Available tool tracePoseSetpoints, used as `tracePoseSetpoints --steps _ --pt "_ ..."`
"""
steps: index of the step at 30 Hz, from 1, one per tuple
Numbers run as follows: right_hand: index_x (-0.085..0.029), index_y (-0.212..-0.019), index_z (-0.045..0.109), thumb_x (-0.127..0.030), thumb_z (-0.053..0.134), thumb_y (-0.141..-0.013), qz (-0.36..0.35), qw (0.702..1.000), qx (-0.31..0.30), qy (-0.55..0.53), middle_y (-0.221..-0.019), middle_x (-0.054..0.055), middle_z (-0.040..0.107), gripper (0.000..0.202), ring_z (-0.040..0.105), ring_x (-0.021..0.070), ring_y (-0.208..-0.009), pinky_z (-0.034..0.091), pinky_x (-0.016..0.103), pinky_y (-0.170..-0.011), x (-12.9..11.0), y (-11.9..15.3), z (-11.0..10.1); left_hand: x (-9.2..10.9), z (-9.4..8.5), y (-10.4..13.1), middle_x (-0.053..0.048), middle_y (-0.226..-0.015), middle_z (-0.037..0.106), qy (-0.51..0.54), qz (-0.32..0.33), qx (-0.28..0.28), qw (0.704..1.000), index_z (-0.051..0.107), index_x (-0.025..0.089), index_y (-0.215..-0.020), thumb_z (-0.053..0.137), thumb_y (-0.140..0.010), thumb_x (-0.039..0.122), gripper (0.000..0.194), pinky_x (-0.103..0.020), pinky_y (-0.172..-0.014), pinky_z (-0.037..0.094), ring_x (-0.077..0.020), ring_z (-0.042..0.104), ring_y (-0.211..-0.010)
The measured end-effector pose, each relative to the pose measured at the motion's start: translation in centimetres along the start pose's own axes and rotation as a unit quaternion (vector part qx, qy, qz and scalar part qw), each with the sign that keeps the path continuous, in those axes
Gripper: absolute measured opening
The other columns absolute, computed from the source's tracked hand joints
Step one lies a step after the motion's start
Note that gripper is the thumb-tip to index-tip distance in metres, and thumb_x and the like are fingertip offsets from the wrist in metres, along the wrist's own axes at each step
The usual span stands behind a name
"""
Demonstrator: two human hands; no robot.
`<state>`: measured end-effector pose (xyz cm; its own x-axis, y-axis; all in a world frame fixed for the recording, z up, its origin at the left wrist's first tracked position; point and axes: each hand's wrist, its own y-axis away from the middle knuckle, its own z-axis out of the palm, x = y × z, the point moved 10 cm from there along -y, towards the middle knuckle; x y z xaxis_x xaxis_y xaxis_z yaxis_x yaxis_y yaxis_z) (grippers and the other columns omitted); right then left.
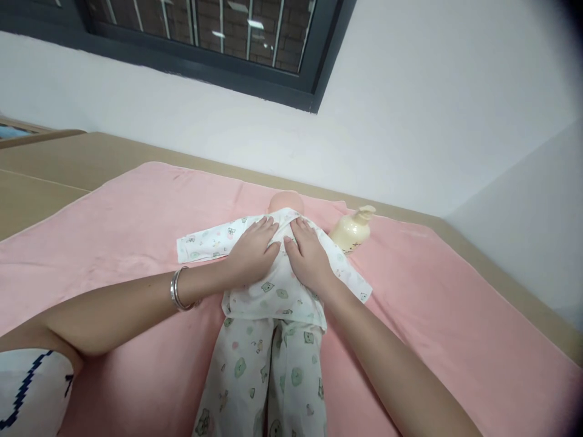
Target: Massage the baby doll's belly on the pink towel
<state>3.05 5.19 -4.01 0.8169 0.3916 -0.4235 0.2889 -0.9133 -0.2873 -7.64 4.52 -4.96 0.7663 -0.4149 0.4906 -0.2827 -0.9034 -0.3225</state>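
Note:
A baby doll (pixel 285 201) lies on its back on a pink towel (pixel 136 243), dressed in a white printed shirt (pixel 268 294) and matching trousers (pixel 273 376). My left hand (pixel 252 252) rests flat on the doll's chest, fingers spread, touching the shirt's left side. Beside it my right hand (pixel 307 258) lies flat on the shirt too, fingertips near the collar. Neither hand grips anything. Only the top of the doll's head shows above the collar. A silver bangle (pixel 177 289) sits on my left wrist.
A cream pump bottle (pixel 351 232) lies on the towel just right of the doll's head. The towel covers a tan surface (pixel 54 164) that meets a white wall (pixel 410 121). A dark-framed window (pixel 218 36) is above.

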Motion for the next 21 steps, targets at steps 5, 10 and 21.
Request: tracePoseSetpoints --steps 5,10,21 --pt "-0.007 -0.150 0.040 -0.035 0.043 -0.097 0.054 0.997 -0.051 0.025 -0.159 0.017 0.032 0.060 0.024 0.0312 -0.150 0.026 0.047 -0.121 -1.7 1.4 -0.4 -2.2 0.0 -2.0 -0.014 -0.155 0.042 0.016 -0.032 0.004 0.999 0.042 0.007 -0.146 0.031 -0.098 0.037 0.058 -0.044 -0.122 0.030 -0.0257 0.036 -0.146" --pt "-0.011 -0.143 0.050 -0.032 0.034 -0.099 0.043 0.997 -0.067 0.008 -0.156 0.015 0.039 0.052 0.030 0.0294 -0.148 0.031 0.047 -0.119 -2.1 1.4 -0.7 0.3 -0.6 -0.1 -0.022 -0.143 0.054 -0.109 0.023 0.065 0.992 0.052 0.000 -0.135 0.031 -0.099 0.030 0.052 -0.049 -0.117 0.036 -0.0315 0.046 -0.139" --pt "-0.002 -0.146 0.043 -0.030 0.031 -0.100 0.026 0.996 -0.021 0.088 -0.154 0.021 0.038 0.055 0.029 0.0341 -0.147 0.030 0.052 -0.119 -2.3 1.8 0.3 -0.7 -0.3 -0.8 -0.015 -0.153 0.045 -0.012 0.017 -0.011 1.000 0.049 0.008 -0.141 0.034 -0.098 0.037 0.055 -0.048 -0.121 0.032 -0.0297 0.036 -0.146"
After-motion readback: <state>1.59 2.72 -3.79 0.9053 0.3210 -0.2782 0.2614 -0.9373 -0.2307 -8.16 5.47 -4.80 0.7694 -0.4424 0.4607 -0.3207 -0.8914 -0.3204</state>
